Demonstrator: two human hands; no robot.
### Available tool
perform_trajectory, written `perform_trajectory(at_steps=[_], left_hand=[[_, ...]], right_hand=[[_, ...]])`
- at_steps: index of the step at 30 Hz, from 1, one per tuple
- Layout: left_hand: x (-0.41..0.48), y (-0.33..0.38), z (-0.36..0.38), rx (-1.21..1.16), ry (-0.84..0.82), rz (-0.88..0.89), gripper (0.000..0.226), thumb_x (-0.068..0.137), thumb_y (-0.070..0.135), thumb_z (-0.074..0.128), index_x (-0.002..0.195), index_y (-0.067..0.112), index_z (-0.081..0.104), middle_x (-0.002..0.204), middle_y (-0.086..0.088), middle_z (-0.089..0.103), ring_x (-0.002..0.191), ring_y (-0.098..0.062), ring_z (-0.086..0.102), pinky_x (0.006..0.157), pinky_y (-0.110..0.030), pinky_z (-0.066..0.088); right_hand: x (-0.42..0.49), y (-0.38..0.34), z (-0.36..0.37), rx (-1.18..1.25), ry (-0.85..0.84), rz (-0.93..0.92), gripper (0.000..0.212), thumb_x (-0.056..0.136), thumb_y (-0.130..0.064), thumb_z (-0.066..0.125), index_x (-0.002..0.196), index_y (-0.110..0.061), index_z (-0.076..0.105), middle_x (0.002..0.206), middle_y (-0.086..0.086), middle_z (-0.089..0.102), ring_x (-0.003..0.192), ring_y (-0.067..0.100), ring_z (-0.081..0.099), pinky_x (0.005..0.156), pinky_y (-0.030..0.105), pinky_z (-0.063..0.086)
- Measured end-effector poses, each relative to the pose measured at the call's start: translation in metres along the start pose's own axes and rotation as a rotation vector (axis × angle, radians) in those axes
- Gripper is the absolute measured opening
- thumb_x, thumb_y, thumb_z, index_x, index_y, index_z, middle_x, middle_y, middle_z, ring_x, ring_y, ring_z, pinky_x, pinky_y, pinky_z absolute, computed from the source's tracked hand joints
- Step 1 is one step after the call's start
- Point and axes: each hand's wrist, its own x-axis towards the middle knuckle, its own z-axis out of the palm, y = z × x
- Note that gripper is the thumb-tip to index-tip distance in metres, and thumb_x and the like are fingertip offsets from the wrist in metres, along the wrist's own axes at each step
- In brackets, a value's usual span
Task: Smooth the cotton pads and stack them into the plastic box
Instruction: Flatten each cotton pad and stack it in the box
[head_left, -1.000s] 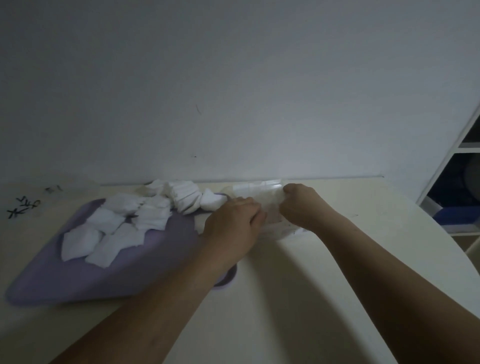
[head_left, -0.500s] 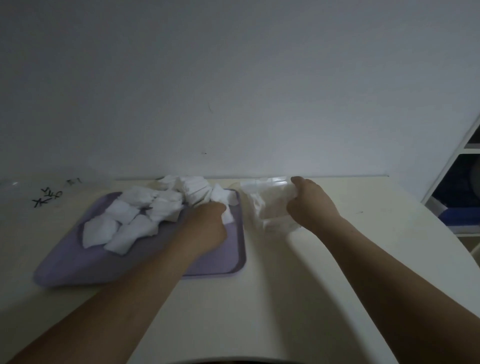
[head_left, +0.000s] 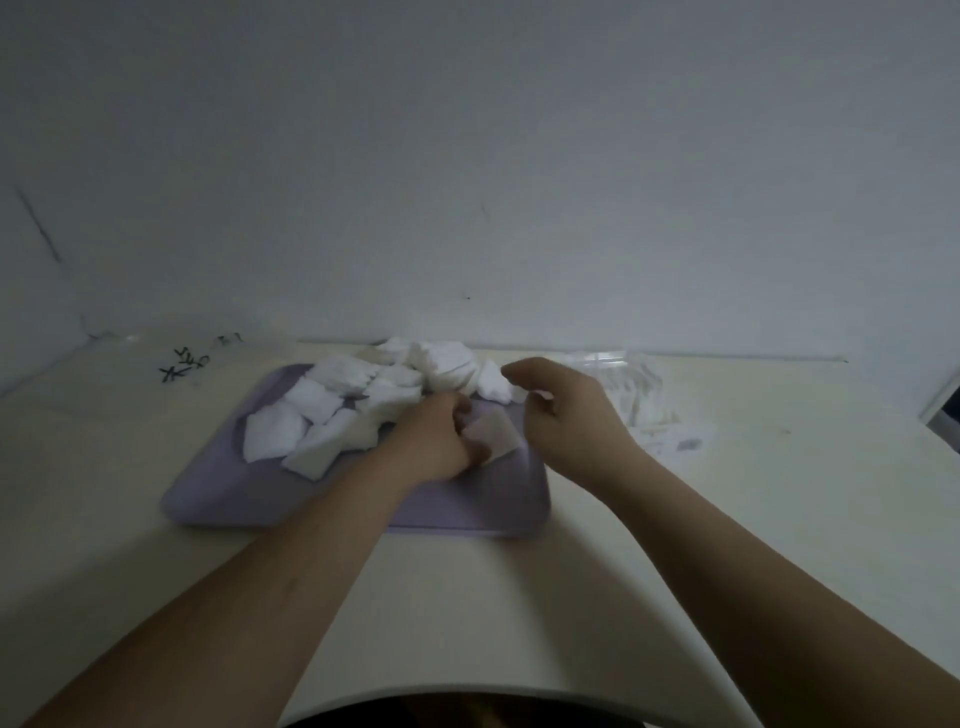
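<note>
Nearest, on the cream table (head_left: 727, 519): a purple tray (head_left: 467, 512), lying flat. Over the tray's near-right part, reaching in with the left hand (head_left: 434, 447), fingers curled down, pinching one flat cotton pad (head_left: 496, 436) by its left edge, low over the tray floor; cannot tell whether resting on it. Just right of that pad, above the tray's right rim, hovering with the right hand (head_left: 563, 421), fingers loosely curled, thumb and forefinger apart, nothing seen in its grasp; cannot tell whether brushing the pad's right edge. Across the tray's far-left half, heaped with loose cotton pads (head_left: 358, 405), crumpled and overlapping, reaching the tray's far rim. Right of the tray, near its far-right corner, the clear plastic box (head_left: 641, 395) on the table, contents too blurred to tell. Far left of the tray, black scribbles (head_left: 182, 358). Beyond the tray, a plain pale wall (head_left: 467, 156).
</note>
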Motion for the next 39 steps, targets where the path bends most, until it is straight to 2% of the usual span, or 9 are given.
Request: perform_trajectory(at_steps=[4, 9, 14, 17, 20, 26, 31, 36, 39], left_hand=[[-0.016, -0.008, -0.009, -0.147, 0.004, 0.040, 0.014, 0.073, 0.018, 0.080, 0.075, 0.010, 0.068, 0.067, 0.002, 0.065, 0.063, -0.011, 0.054, 0.060, -0.029, 0.044], [-0.039, -0.023, -0.035, -0.242, 0.098, 0.067, 0.023, 0.082, 0.011, 0.080, 0.072, 0.027, 0.067, 0.064, 0.012, 0.064, 0.057, 0.005, 0.055, 0.053, -0.012, 0.040], [-0.048, -0.053, -0.060, 0.017, 0.198, 0.025, 0.011, 0.082, 0.028, 0.077, 0.083, 0.025, 0.066, 0.081, 0.008, 0.067, 0.076, -0.014, 0.064, 0.066, -0.027, 0.051], [-0.058, -0.069, -0.080, 0.419, 0.252, -0.086, 0.027, 0.089, 0.030, 0.068, 0.114, 0.022, 0.066, 0.116, 0.002, 0.061, 0.105, -0.025, 0.063, 0.086, -0.034, 0.052], [-0.060, -0.084, -0.088, 0.510, 0.219, -0.110, 0.008, 0.093, 0.022, 0.061, 0.090, 0.021, 0.054, 0.096, -0.001, 0.056, 0.102, -0.031, 0.063, 0.076, -0.030, 0.041], [-0.047, -0.086, -0.081, 0.276, 0.136, -0.133, 0.015, 0.090, 0.026, 0.067, 0.101, 0.017, 0.061, 0.094, 0.002, 0.065, 0.089, -0.022, 0.062, 0.069, -0.033, 0.048], [-0.047, -0.088, -0.082, 0.146, 0.093, -0.232, 0.030, 0.086, 0.031, 0.075, 0.091, 0.003, 0.066, 0.086, -0.016, 0.071, 0.076, -0.029, 0.065, 0.065, -0.031, 0.038], [-0.051, -0.085, -0.094, -0.093, 0.234, -0.175, 0.017, 0.079, 0.015, 0.082, 0.079, 0.014, 0.065, 0.066, -0.003, 0.065, 0.057, -0.015, 0.055, 0.059, -0.032, 0.042], [-0.050, -0.068, -0.097, -0.410, 0.258, -0.059, 0.025, 0.082, 0.000, 0.080, 0.093, 0.019, 0.067, 0.081, -0.003, 0.074, 0.068, -0.017, 0.066, 0.062, -0.039, 0.055]], right_hand=[[0.000, 0.008, 0.028, 0.210, -0.044, 0.153, 0.049, 0.084, -0.009, 0.064, 0.133, -0.010, 0.066, 0.138, 0.005, 0.063, 0.129, 0.020, 0.059, 0.110, 0.035, 0.047], [0.007, 0.003, 0.049, 0.539, -0.292, 0.207, 0.047, 0.085, -0.003, 0.082, 0.129, -0.007, 0.066, 0.102, 0.007, 0.075, 0.092, 0.017, 0.069, 0.080, 0.033, 0.056], [0.016, -0.010, 0.091, 0.470, -0.193, 0.224, 0.048, 0.071, -0.041, 0.084, 0.090, 0.001, 0.072, 0.077, 0.012, 0.069, 0.073, 0.019, 0.062, 0.066, 0.045, 0.053], [0.022, -0.014, 0.106, 0.497, -0.143, 0.269, 0.030, 0.083, -0.030, 0.081, 0.087, -0.003, 0.071, 0.080, 0.008, 0.070, 0.075, 0.021, 0.067, 0.065, 0.052, 0.061], [0.030, -0.014, 0.113, 0.518, -0.137, 0.299, 0.017, 0.089, -0.023, 0.077, 0.087, -0.008, 0.070, 0.086, 0.014, 0.072, 0.079, 0.031, 0.072, 0.065, 0.058, 0.064], [0.041, 0.001, 0.115, 0.515, -0.189, 0.294, 0.034, 0.075, -0.046, 0.078, 0.088, -0.016, 0.073, 0.084, 0.005, 0.077, 0.080, 0.022, 0.072, 0.079, 0.053, 0.063], [0.040, 0.016, 0.111, 0.750, -0.237, 0.284, 0.026, 0.090, -0.020, 0.080, 0.099, 0.000, 0.068, 0.086, 0.010, 0.071, 0.083, 0.024, 0.065, 0.079, 0.046, 0.054], [0.038, 0.008, 0.107, 0.962, -0.165, 0.362, 0.018, 0.095, -0.006, 0.072, 0.104, 0.005, 0.060, 0.095, 0.027, 0.072, 0.076, 0.032, 0.070, 0.064, 0.045, 0.063], [0.036, 0.008, 0.104, 0.924, -0.142, 0.331, 0.019, 0.095, -0.003, 0.071, 0.107, 0.008, 0.063, 0.100, 0.030, 0.073, 0.077, 0.033, 0.069, 0.061, 0.039, 0.060]])
